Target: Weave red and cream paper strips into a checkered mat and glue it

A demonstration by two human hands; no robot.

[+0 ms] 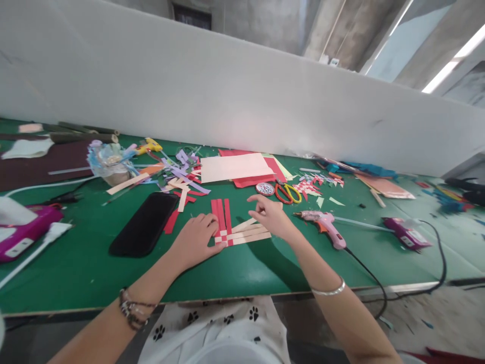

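Observation:
My left hand (pixel 197 236) rests on the table with its fingers curled and its thumb along the lower edge of a small paper weave (pixel 223 236), gripping its left side. The weave is a red and cream checkered patch. From it, red paper strips (pixel 221 210) run away from me and cream paper strips (pixel 252 233) fan out to the right. Above the outer part of the cream strips hovers my right hand (pixel 270 215), its index finger and thumb apart with nothing seen between them. Its other fingers are partly hidden.
A black phone (pixel 144 225) lies left. Scissors (pixel 288 193), a patterned round tin (pixel 264 188), paper sheets (pixel 235 168) and scraps (pixel 308 187) lie behind. A pink glue gun (pixel 328 227) with its cord is at right, near a purple power strip (pixel 407 233). A white panel (pixel 227 96) borders the back.

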